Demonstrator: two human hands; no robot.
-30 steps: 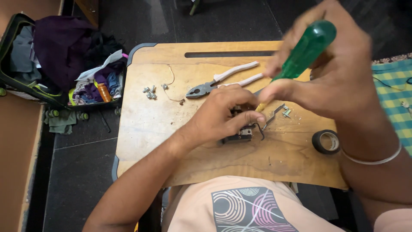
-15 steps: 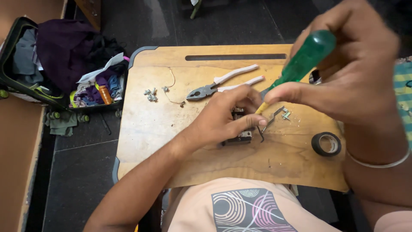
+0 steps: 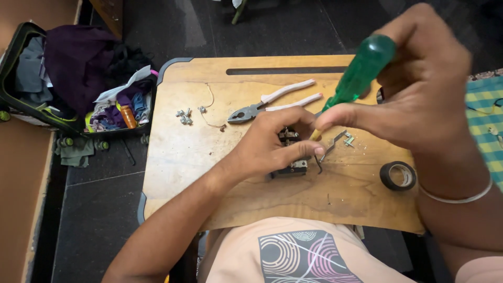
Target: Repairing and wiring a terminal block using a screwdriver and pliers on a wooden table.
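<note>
At centre frame the left hand is clamped over a small dark electrical part on the wooden desk; the right hand, upper right, grips a green-handled screwdriver, its tip angled down at that part; white-handled pliers lie just above; loose screws sit left of centre; a black tape roll lies at right.

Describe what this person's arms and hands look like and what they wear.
Both forearms are bare, with no sleeves or gloves in view. The right hand has a thin silver bangle at its wrist. The left hand wears no ring, watch or band that shows.
</note>
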